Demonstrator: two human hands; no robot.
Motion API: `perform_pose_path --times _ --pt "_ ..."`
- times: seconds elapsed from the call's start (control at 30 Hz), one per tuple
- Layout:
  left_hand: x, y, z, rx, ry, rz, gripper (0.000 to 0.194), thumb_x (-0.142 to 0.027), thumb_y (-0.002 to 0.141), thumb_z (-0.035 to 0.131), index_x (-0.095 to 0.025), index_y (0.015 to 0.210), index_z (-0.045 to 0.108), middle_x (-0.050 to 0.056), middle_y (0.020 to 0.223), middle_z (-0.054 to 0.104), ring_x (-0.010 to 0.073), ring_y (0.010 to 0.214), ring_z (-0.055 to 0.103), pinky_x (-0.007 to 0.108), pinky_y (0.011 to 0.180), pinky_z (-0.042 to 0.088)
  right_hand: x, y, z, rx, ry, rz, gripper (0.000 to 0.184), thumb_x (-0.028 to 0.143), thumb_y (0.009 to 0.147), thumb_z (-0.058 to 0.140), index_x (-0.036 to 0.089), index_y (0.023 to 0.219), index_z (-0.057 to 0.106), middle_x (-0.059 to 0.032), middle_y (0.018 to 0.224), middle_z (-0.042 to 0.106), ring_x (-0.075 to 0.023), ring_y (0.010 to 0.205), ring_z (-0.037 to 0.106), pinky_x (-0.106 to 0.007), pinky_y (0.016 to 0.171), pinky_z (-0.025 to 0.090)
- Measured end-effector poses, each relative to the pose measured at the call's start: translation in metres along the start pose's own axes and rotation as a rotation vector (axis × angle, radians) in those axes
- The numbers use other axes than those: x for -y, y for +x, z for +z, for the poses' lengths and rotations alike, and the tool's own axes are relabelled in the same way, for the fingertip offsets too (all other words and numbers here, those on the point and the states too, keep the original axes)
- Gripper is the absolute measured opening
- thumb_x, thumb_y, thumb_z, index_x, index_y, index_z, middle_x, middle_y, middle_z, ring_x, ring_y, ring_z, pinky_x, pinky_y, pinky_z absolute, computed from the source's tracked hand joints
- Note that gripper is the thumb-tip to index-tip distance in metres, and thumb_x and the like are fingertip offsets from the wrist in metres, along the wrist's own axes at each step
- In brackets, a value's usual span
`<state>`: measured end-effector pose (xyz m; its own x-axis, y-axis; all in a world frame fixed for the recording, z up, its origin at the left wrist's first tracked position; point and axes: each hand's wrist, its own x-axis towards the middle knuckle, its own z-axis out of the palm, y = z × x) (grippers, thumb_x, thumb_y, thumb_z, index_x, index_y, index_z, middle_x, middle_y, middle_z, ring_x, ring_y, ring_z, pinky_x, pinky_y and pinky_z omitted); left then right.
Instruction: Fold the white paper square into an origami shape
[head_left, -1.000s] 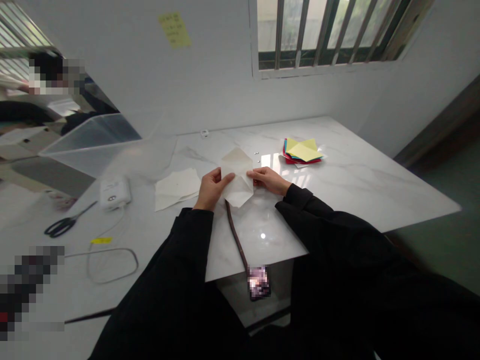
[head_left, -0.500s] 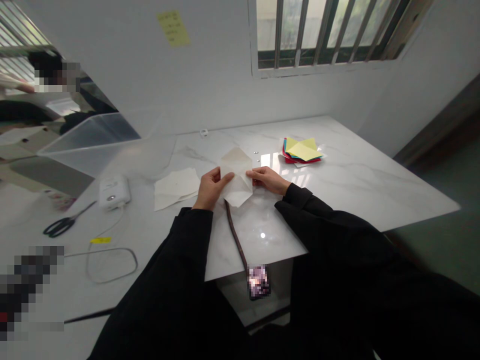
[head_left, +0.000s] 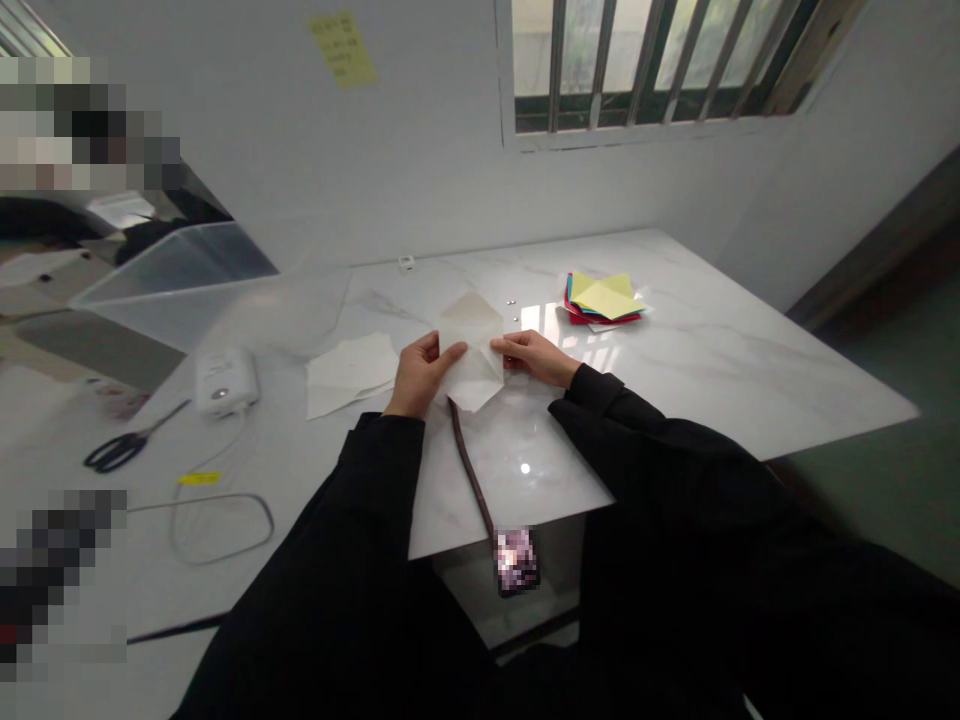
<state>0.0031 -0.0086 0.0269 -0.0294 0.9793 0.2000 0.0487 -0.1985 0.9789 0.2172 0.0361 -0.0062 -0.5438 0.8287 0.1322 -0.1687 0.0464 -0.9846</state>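
Since the paper (head_left: 472, 378) looks light and bendy, left hand (head_left: 417, 373) and right hand (head_left: 541, 358) wisely pinch its sides, in from the surface's front edge (head_left: 555, 513).

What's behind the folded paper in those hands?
The folded paper is between the left hand and the right hand. Around it shows the white table; a long brown thing reaches the paper's lower edge. Whatever is right behind the paper is covered, so I can't tell.
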Motion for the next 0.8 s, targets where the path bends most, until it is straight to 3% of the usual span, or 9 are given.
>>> perform_pose_path --times 0.2,0.5,0.8 --pt "0.003 0.0022 -0.0035 -0.093 -0.015 0.051 0.061 -0.057 0.069 0.089 -0.013 0.11 0.076 0.012 0.106 0.08 0.0267 0.094 0.074 0.036 0.082 0.06 0.0076 -0.0026 0.0035 0.007 -0.001 -0.008 0.055 0.07 0.076 0.079 0.017 0.073 0.064 0.0015 0.07 0.055 -0.0112 0.066 0.047 -0.026 0.065 0.039" --pt "0.0019 0.001 -0.002 -0.032 -0.014 -0.017 0.068 -0.058 0.066 0.091 -0.013 0.114 0.075 0.011 0.1 0.08 0.0279 0.093 0.074 0.037 0.083 0.06 0.0073 -0.0026 0.0053 -0.038 -0.003 0.0 0.054 0.068 0.075 0.081 0.017 0.07 0.063 0.0027 0.066 0.052 -0.0108 0.064 0.046 -0.027 0.064 0.037" --pt "0.0015 0.0027 -0.004 -0.023 -0.007 0.013 0.062 -0.06 0.069 0.088 -0.015 0.109 0.075 0.01 0.1 0.079 0.0277 0.096 0.073 0.037 0.084 0.059 0.001 0.0013 0.0044 -0.111 0.061 0.021 0.053 0.066 0.07 0.085 0.016 0.074 0.067 0.0027 0.068 0.054 -0.0095 0.062 0.045 -0.026 0.062 0.038"
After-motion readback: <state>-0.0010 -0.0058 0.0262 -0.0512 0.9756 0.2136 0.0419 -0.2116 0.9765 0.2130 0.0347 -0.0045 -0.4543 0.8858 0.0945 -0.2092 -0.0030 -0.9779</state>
